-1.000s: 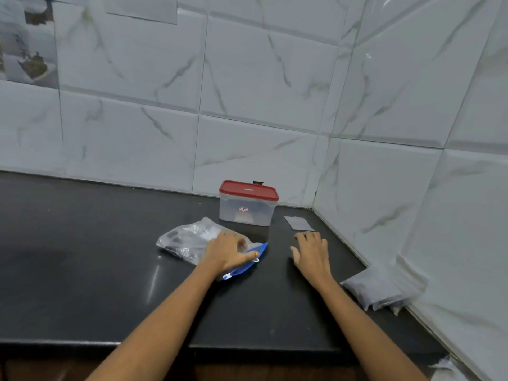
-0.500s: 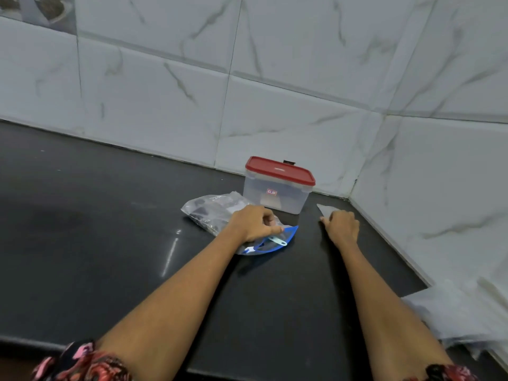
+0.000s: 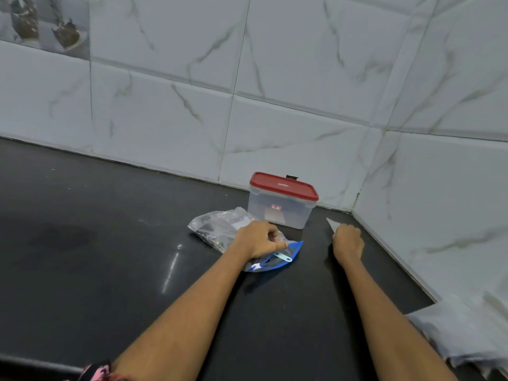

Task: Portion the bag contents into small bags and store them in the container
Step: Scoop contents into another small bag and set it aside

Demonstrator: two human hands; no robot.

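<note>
A pile of small clear bags (image 3: 464, 334) lay nearest, at the right edge of the black counter (image 3: 110, 257). Farther in, the left hand (image 3: 259, 239) gripped the large bag (image 3: 220, 226) near its blue zip end. The right hand (image 3: 347, 242) pinched a small bag (image 3: 332, 224). Behind stood the red-lidded container (image 3: 281, 202), closed, near the tiled corner.

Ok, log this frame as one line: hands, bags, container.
left hand: grips big bag | right hand: on small bag | container: lid on | stage: portioning not started
</note>
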